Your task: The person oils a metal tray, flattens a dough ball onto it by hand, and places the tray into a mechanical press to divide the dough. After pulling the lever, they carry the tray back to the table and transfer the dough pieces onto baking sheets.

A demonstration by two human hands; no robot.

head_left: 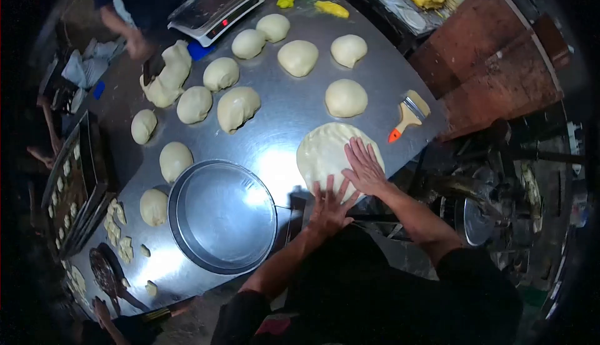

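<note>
We seem to be at the flattening step: right of the round pan, our left hand and right hand press, fingers spread, on the dough disc; next likely calls for even outward pressure.

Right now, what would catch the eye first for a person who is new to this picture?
Probably the large round pan, shining at the near side of the metal table. To its right, the left hand and right hand are spread over a flattened dough disc. Pale dough balls lie scattered beyond these and beside the pan.
</note>
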